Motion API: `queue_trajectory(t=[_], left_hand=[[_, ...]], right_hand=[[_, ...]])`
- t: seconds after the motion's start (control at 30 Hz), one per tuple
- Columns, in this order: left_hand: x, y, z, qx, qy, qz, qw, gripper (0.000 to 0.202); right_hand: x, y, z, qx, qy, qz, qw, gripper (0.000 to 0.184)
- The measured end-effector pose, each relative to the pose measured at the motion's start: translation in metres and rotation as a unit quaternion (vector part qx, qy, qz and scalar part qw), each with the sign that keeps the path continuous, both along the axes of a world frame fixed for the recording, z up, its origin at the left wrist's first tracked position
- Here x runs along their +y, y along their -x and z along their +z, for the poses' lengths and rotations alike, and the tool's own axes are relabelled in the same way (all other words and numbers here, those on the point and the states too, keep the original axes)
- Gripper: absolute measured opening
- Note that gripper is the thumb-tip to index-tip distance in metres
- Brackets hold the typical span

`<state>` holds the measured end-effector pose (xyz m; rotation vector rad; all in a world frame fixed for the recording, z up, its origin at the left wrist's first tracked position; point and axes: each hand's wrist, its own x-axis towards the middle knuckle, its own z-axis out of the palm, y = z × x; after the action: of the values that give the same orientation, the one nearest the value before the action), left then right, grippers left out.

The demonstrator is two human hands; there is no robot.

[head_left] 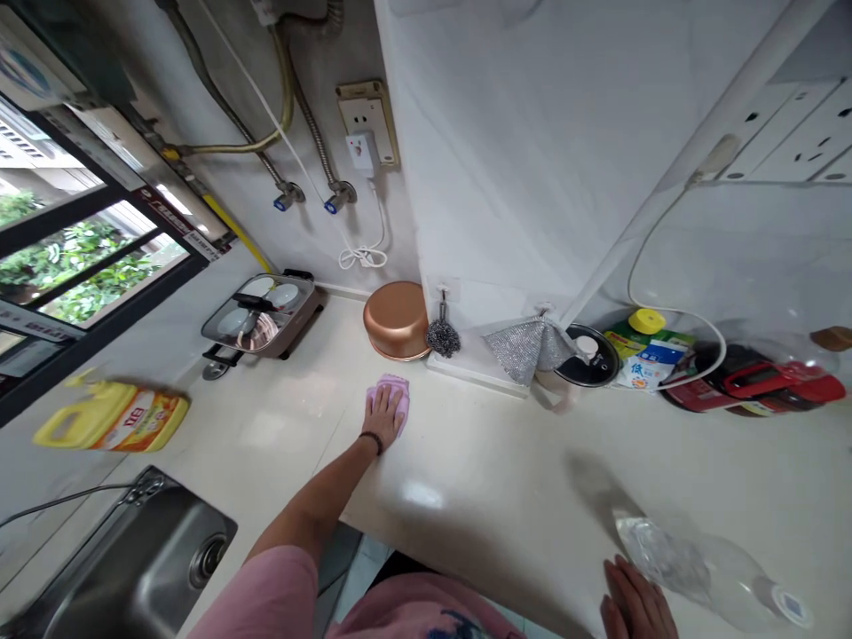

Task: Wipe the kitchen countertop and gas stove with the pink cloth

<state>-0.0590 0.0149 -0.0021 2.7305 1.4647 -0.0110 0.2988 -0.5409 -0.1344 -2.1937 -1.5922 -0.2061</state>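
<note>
My left hand (382, 415) lies flat on a pink cloth (394, 395), pressing it onto the pale countertop (479, 461) in front of a copper bowl (397, 319). A dark band is round that wrist. My right hand (635, 608) shows at the bottom right with its fingers stretched out beside a clear plastic bottle (698, 564) lying on the counter. Whether those fingers touch the bottle I cannot tell.
A steel sink (133, 568) sits at the bottom left, with a yellow oil jug (113, 417) lying behind it. An electric pan with a glass lid (259, 315) stands by the wall. A steel scourer (443, 337), a silver cloth (529, 346), a dark lid (589, 355), packets and a red appliance (759, 382) line the back.
</note>
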Motion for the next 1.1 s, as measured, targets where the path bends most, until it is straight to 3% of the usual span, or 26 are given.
queue_trajectory(t=[0.23, 0.47, 0.63, 0.9, 1.1], left_hand=[[0.057, -0.030, 0.009, 0.007, 0.032, 0.039, 0.999, 0.067], [0.069, -0.028, 0.009, 0.003, 0.048, 0.039, 0.998, 0.068], [0.048, 0.019, 0.007, 0.000, 0.056, 0.059, 0.997, 0.067], [-0.014, 0.122, -0.008, 0.002, 0.043, 0.142, 0.989, 0.067], [-0.062, 0.162, -0.020, -0.002, 0.031, 0.197, 0.980, 0.066]], right_hand=[[0.001, 0.007, 0.011, 0.003, 0.014, -0.012, 1.000, 0.068], [-0.001, 0.008, 0.017, 0.010, 0.027, -0.024, 0.999, 0.066], [0.001, 0.007, 0.017, 0.003, 0.014, -0.021, 1.000, 0.065], [0.006, 0.002, 0.012, 0.001, -0.012, -0.010, 1.000, 0.063], [0.011, 0.001, 0.009, -0.019, -0.023, -0.004, 1.000, 0.062]])
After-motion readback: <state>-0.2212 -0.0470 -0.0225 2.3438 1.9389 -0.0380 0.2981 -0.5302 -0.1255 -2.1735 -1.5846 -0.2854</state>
